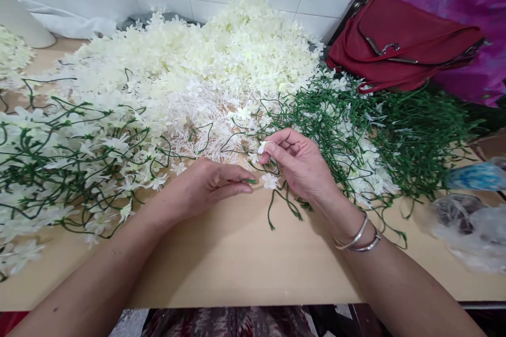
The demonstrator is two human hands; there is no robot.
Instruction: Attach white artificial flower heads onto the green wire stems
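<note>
My left hand (213, 183) rests on the wooden table (237, 263), fingers pinched on the tip of a green plastic stem (281, 201) that carries a white flower (270, 181). My right hand (300, 164), with two silver bangles on the wrist, pinches a small white flower piece (262, 147) just above that stem. Both hands meet at the table's middle, in front of a big heap of loose cream-white artificial flowers (221, 63).
Finished green stems with white flowers (67, 163) lie at the left. A tangle of bare green stems (403, 131) lies at the right. A red handbag (399, 47) and purple cloth stand at the back right, crumpled plastic bags (470, 226) at the right edge.
</note>
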